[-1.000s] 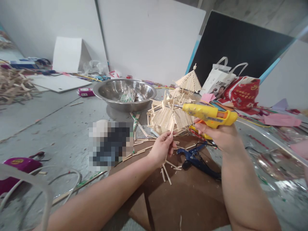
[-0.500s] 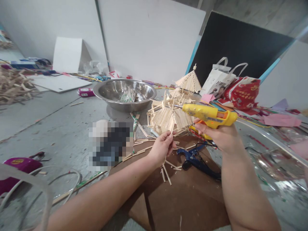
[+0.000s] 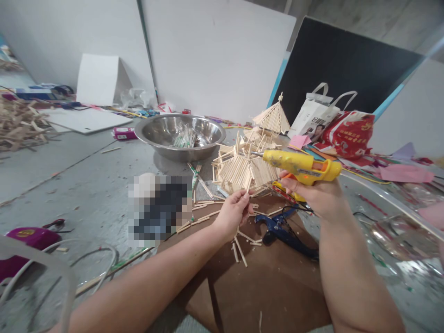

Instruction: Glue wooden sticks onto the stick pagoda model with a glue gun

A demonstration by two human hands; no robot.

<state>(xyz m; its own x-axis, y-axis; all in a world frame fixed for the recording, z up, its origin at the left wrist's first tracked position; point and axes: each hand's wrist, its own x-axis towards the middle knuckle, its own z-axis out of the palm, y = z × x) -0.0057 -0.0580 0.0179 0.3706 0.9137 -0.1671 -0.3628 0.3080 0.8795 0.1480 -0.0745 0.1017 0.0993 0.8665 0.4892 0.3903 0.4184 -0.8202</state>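
Note:
My right hand (image 3: 314, 192) is wrapped round the handle of a yellow hot glue gun (image 3: 301, 165), whose nozzle points left across the stick model. In a pinch, my left hand (image 3: 236, 212) holds a thin wooden stick (image 3: 249, 185) against the lower roof edge of that model. The model (image 3: 236, 170) is a tiered, pagoda-like building made of pale round sticks, with a pointed roof (image 3: 274, 118) on top. Loose cut sticks (image 3: 240, 251) lie below my left hand on a brown board (image 3: 263, 291). Blue-handled cutters (image 3: 284, 236) rest between my forearms.
A steel basin (image 3: 180, 138) with wrapped sticks stands behind, left of the model. White and red bags (image 3: 348, 134) sit at the back right among coloured paper. A purple object (image 3: 33, 240) and a pale hose or cable lie at left. A blurred patch (image 3: 161, 208) hides something.
Hardly anything differs. Both hands, the glue gun and the stick hold almost the same places.

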